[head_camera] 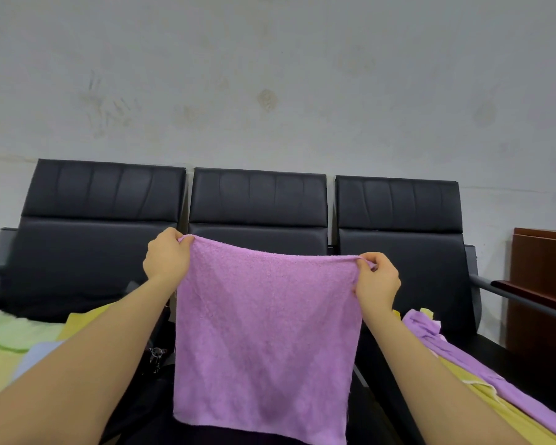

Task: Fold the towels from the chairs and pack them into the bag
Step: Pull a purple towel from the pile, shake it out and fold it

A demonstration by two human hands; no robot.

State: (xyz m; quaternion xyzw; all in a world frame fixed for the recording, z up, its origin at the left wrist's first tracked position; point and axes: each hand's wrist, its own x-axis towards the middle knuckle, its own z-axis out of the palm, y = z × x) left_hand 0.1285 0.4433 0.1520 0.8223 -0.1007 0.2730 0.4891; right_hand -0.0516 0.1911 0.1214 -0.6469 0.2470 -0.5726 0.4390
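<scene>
A purple towel (265, 332) hangs flat in front of the middle chair (259, 200). My left hand (166, 256) pinches its top left corner and my right hand (377, 281) pinches its top right corner, both raised at chest height. The towel's lower edge hangs free near the bottom of the view. Green, yellow and pale blue towels (16, 345) lie on the left chair seat. Purple and yellow towels (463, 364) lie on the right chair seat. A dark object with a metal clip (156, 354) shows behind my left forearm; I cannot tell whether it is the bag.
Three black padded chairs stand side by side against a grey wall (270, 75). Metal armrests (507, 292) flank the row. A brown wooden cabinet (543, 284) stands at the far right.
</scene>
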